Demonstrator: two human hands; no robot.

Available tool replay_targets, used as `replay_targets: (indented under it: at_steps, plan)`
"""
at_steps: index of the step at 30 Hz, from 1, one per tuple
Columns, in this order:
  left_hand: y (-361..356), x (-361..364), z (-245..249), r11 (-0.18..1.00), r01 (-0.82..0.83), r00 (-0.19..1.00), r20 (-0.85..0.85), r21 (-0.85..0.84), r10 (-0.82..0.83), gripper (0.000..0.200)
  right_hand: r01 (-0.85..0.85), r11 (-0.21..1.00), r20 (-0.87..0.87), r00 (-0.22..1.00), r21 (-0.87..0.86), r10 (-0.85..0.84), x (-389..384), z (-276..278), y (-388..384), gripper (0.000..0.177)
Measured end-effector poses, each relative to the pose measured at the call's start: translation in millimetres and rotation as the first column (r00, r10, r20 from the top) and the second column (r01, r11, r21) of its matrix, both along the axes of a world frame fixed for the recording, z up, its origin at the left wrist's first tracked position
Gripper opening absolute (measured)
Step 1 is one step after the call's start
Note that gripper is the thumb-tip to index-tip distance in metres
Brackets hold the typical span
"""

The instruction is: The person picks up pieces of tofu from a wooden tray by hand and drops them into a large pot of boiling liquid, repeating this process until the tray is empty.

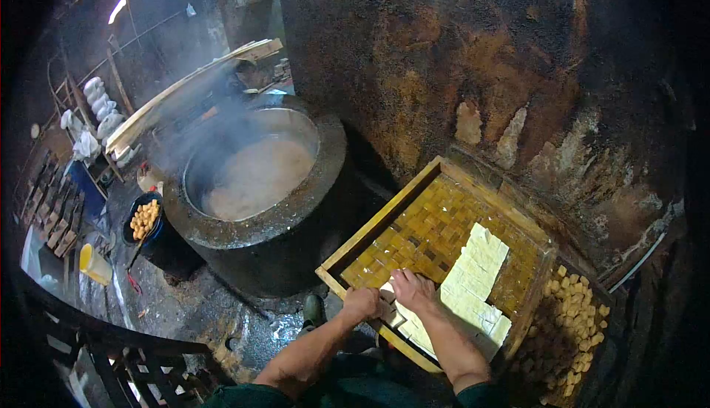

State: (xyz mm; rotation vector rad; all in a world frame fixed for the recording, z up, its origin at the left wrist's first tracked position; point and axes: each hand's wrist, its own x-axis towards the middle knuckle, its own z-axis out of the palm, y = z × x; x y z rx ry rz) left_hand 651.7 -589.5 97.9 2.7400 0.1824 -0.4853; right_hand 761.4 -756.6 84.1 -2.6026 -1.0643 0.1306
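Note:
Pale sheets of tofu (473, 267), scored into small squares, lie on the woven bottom of a wooden-framed tray (384, 223). At the tray's near left edge, my left hand (362, 304) is closed on small tofu pieces (390, 313) by the frame. Right beside it, my right hand (414, 290) bends its fingers down over the end of the same tofu strip. Its fingertips are partly hidden, and the two hands nearly touch. More tofu runs under my right forearm.
A large round vat (251, 208) of steaming, cloudy liquid stands left of the tray. Beside it are a dark bucket (166, 238) with golden fried pieces and a yellow container (95, 264). Many golden cubes (573, 319) lie right of the tray. A stained wall (473, 53) rises behind.

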Motion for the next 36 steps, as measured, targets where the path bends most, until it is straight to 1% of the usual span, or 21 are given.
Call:
replay_targets:
  at_steps: [1, 3, 5, 7, 8, 9, 11, 15, 17, 19, 23, 25, 26, 27, 28, 29, 31, 32, 33, 35, 36]
  plan:
    - [-1, -3, -1, 0.999, -0.032, 0.997, 0.065, -0.014, 0.033, 0.033, -0.002, 1.0, 0.0, 1.0, 0.002, 0.002, 4, -6, 0, 0.041]
    - [3, -4, -2, 0.992, -0.115, 0.989, 0.085, -0.058, 0.12, 0.035, 0.132, 0.834, -0.119, 0.99, 0.536, -0.08, 10, -14, 2, 0.04]
    - [8, -5, -3, 0.973, -0.204, 0.971, 0.101, -0.11, 0.216, 0.038, 0.121, 0.874, -0.139, 0.988, 0.471, -0.062, 2, -18, 5, 0.041]
    - [12, -11, -7, 0.993, -0.117, 0.962, 0.251, 0.025, 0.107, 0.041, 0.119, 0.935, -0.19, 0.98, 0.334, -0.057, -20, -9, 6, 0.042]
    - [13, -14, -9, 0.993, -0.115, 0.964, 0.245, 0.02, 0.107, 0.041, 0.139, 0.983, 0.103, 0.983, 0.123, -0.152, -45, 0, 8, 0.043]
    - [15, -15, -8, 0.997, -0.081, 0.968, 0.238, 0.014, 0.075, 0.04, 0.141, 0.983, 0.102, 0.983, 0.119, -0.153, -50, -2, 12, 0.043]
    - [21, -13, -14, 0.998, -0.055, 0.972, 0.231, 0.008, 0.051, 0.04, 0.216, 0.964, -0.204, 0.962, 0.153, -0.183, -59, -10, 15, 0.042]
    - [26, -12, -24, 1.0, -0.005, 0.985, 0.174, -0.007, 0.007, 0.048, 0.184, 0.977, -0.243, 0.958, 0.11, -0.153, -74, 2, 7, 0.045]
    - [29, -10, -8, 1.0, 0.002, 0.988, 0.153, -0.009, -0.001, 0.052, 0.108, 0.985, -0.096, 0.991, 0.135, -0.096, -77, 14, 6, 0.045]
    - [31, -6, 2, 0.987, -0.092, 0.994, 0.049, -0.13, 0.099, 0.054, 0.092, 0.993, -0.098, 0.992, 0.074, -0.085, -88, 56, 11, 0.042]
    - [28, 11, -4, 1.0, -0.005, 0.995, -0.098, -0.008, 0.004, 0.049, 0.084, 0.987, -0.178, 0.982, 0.134, -0.06, -38, -14, 5, 0.043]
    - [29, 17, -4, 0.998, 0.059, 0.984, -0.17, -0.025, -0.063, 0.044, 0.427, 0.754, -0.436, 0.876, 0.5, -0.206, -5, -52, -6, 0.037]
    - [27, 16, -8, 0.997, 0.065, 0.983, -0.173, -0.029, -0.069, 0.044, 0.695, 0.515, -0.81, 0.587, 0.501, -0.004, 5, -46, -17, 0.034]
    - [24, 13, -15, 0.999, -0.004, 0.997, -0.071, -0.043, 0.001, 0.043, 0.905, 0.298, -0.925, 0.207, 0.305, 0.319, 14, -34, -27, 0.033]
    - [22, 13, -19, 0.996, -0.069, 0.997, 0.031, -0.063, 0.071, 0.041, 0.934, 0.329, -0.924, 0.005, 0.141, 0.381, 17, -19, -36, 0.032]
    - [24, 11, -12, 0.996, -0.058, 0.998, 0.028, -0.066, 0.06, 0.041, 0.941, 0.32, -0.904, -0.042, 0.107, 0.425, 15, 1, -39, 0.034]
    - [26, 10, 9, 0.818, -0.283, 0.933, 0.053, -0.502, 0.355, 0.034, 0.953, 0.294, -0.899, -0.071, 0.065, 0.431, 7, 16, -38, 0.034]
    - [24, 17, -28, 0.503, -0.32, 0.867, -0.035, -0.803, 0.497, 0.028, 0.961, 0.275, -0.868, -0.126, 0.012, 0.481, 5, 13, -37, 0.034]
    - [15, 22, -12, 0.503, -0.316, 0.87, -0.034, -0.804, 0.491, 0.028, 0.965, 0.261, -0.829, -0.176, -0.038, 0.531, 8, 9, -33, 0.034]
    - [-6, 23, 33, -0.209, -0.529, 0.676, -0.557, -0.823, 0.483, 0.03, 0.989, 0.151, -0.72, -0.1, 0.006, 0.687, 5, 1, -19, 0.034]
    - [-7, 22, 21, -0.42, -0.592, 0.691, -0.702, -0.688, 0.174, 0.036, 0.994, 0.091, -0.753, -0.009, 0.067, 0.657, 3, 9, -7, 0.032]
